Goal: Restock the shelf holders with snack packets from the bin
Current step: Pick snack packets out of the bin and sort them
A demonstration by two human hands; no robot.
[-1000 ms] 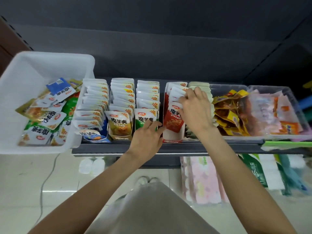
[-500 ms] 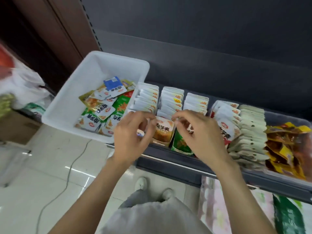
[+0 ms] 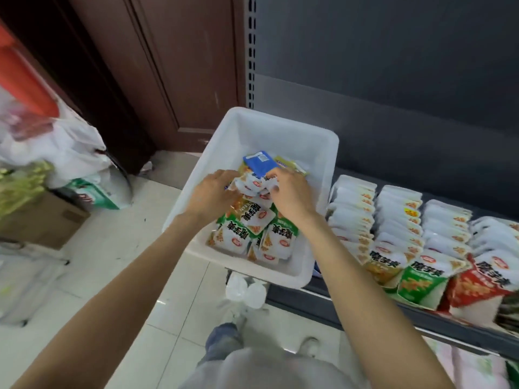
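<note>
Both hands reach into the white bin (image 3: 323, 153). The left hand (image 3: 212, 193) and right hand (image 3: 290, 192) together pinch a bunch of snack packets (image 3: 252, 185). More packets (image 3: 247, 228) lie just below the hands; the shelf holders (image 3: 398, 220) stand right of the right hand.

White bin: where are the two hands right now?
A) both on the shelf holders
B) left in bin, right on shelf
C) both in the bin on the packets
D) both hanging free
C: the left hand and right hand both reach into the white bin, gripping a bunch of white snack packets.
</note>
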